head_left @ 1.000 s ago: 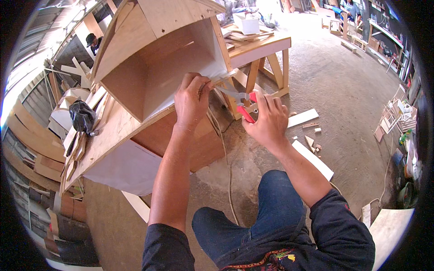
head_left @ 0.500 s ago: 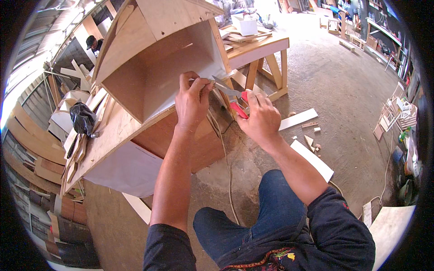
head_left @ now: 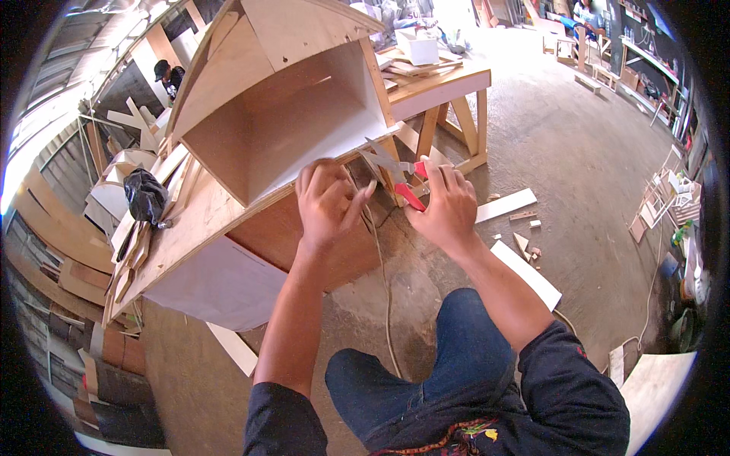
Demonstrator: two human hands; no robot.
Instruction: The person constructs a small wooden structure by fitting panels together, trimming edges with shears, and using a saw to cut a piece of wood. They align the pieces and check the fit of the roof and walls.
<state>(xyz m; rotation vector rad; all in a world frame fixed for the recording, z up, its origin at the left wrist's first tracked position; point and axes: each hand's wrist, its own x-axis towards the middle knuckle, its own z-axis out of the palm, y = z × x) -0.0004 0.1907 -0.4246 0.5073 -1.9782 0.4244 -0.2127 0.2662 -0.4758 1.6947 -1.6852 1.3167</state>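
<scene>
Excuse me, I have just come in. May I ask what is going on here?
A person's right hand holds red-handled scissors, blades apart, near the front edge of an open wooden box on a bench. The left hand, blurred, is raised beside them; whether its fingers hold something, I cannot tell. White strips and small scraps lie on the floor.

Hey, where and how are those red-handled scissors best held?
Probably by the two red handles, from the lower right, where the right hand grips them. The handles spread apart toward that hand, giving it something to close around. The metal blades stand parted and point to the upper left, so gripping there would likely risk a cut.
</scene>
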